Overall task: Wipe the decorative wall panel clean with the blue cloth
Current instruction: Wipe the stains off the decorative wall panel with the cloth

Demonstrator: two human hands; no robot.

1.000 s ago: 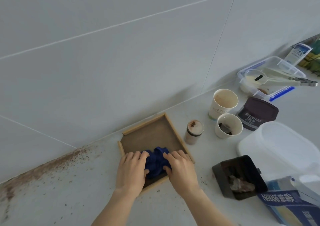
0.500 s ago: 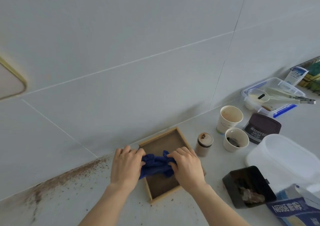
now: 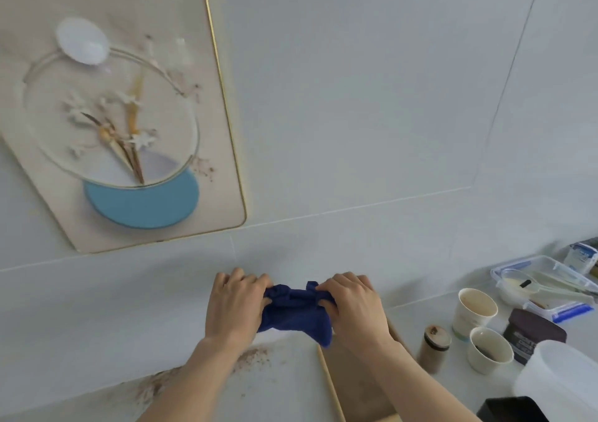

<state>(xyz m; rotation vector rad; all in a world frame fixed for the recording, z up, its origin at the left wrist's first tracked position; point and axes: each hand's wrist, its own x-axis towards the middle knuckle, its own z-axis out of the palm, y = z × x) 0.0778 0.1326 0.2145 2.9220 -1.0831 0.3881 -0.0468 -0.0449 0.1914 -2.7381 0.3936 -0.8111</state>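
The decorative wall panel (image 3: 207, 104) hangs on the tiled wall at the upper left: beige with a thin gold rim, a glass ring, dried flowers, a white disc and a blue disc. Brown specks dot it near the ring's lower right. A dark blue cloth (image 3: 296, 315) is bunched between both hands, held in the air below and to the right of the panel. My left hand (image 3: 234, 305) grips its left end and my right hand (image 3: 354, 305) grips its right end.
A wooden tray (image 3: 326, 379) lies on the counter under my right forearm. Brown powder is spilled along the wall's foot (image 3: 252, 357). To the right stand a small jar (image 3: 433, 345), two paper cups (image 3: 474, 311), a dark tub (image 3: 534, 334), a white lid (image 3: 563, 382) and a clear box (image 3: 543, 285).
Both hands have lifted the blue cloth up out of the wooden tray. The view has tilted upward, bringing the wall panel into sight.
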